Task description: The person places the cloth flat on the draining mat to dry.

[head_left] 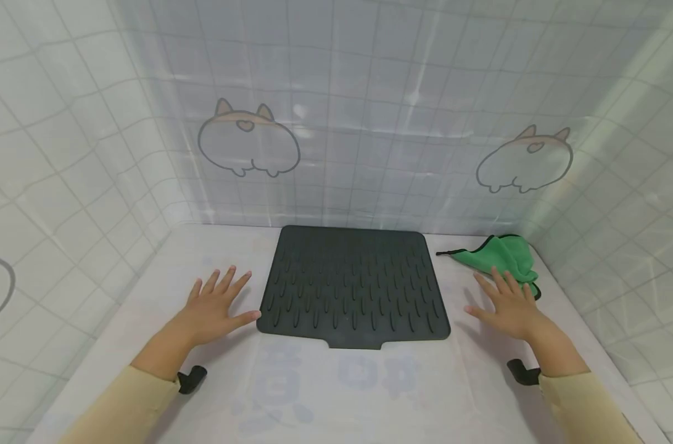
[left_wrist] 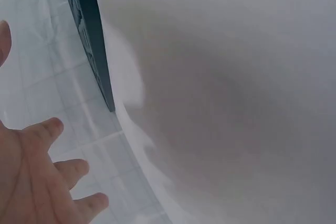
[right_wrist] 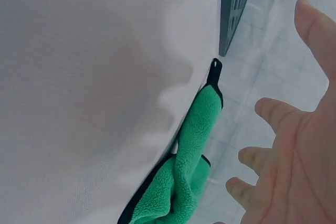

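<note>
A dark grey ridged mat [head_left: 354, 277] with a small tab at its front edge lies flat at the middle of the table. My left hand [head_left: 216, 311] hovers left of the mat with its fingers spread, holding nothing. On the other side, my right hand [head_left: 511, 308] is held above the table, fingers spread and palm down. Just beyond it lies a crumpled green cloth [head_left: 503, 256] with black edging and a hanging loop. In the right wrist view the cloth [right_wrist: 191, 135] is apart from the fingers. The left wrist view catches only an edge of the mat [left_wrist: 94, 40].
A pale cover with faint prints spreads over the table [head_left: 336, 401]. Behind stands a white grid-patterned curtain [head_left: 369, 154] with cartoon animal drawings, and similar sheets [head_left: 53, 172] rise at both sides. A black strap piece [head_left: 192, 379] sits at each wrist.
</note>
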`<action>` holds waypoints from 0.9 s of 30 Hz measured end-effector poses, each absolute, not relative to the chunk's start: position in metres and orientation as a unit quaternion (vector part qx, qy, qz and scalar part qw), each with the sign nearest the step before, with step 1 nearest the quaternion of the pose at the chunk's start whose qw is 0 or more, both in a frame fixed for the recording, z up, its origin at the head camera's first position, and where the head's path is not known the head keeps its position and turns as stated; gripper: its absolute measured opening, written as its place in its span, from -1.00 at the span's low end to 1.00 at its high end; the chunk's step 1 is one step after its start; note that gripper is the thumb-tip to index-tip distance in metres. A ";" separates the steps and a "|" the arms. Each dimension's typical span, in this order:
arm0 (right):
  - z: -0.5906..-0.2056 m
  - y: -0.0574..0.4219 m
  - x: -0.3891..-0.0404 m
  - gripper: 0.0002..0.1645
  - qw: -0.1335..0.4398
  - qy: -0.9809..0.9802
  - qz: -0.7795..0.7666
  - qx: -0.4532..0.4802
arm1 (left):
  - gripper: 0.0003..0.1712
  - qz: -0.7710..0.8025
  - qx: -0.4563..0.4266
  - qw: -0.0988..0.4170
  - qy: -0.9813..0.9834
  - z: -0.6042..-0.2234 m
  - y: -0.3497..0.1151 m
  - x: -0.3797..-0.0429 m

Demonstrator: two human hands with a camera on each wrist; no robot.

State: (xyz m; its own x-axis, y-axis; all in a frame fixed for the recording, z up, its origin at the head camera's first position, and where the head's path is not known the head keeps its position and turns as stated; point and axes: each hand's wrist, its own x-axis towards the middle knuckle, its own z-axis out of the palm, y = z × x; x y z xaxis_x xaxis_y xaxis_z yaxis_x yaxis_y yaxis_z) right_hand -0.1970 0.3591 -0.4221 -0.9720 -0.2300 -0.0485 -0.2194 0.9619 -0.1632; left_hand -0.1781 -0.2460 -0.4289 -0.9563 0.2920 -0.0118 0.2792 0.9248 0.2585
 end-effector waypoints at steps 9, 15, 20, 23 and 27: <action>-0.414 0.362 -0.202 0.10 0.042 0.990 -0.080 -0.109 | 0.11 0.143 0.147 0.050 0.978 -0.428 -0.236 -0.184; -0.412 0.372 -0.208 0.06 0.039 0.990 -0.093 -0.102 | 0.10 0.155 0.149 0.072 0.974 -0.431 -0.232 -0.192; -0.414 0.378 -0.215 0.00 0.017 0.989 -0.103 -0.103 | 0.12 0.159 0.148 0.090 0.972 -0.434 -0.231 -0.198; -0.412 0.382 -0.218 -0.05 0.002 0.989 -0.101 -0.108 | 0.14 0.163 0.146 0.102 0.970 -0.433 -0.231 -0.200; -0.408 0.386 -0.222 -0.10 0.002 0.989 -0.099 -0.108 | 0.16 0.169 0.143 0.117 0.968 -0.431 -0.230 -0.202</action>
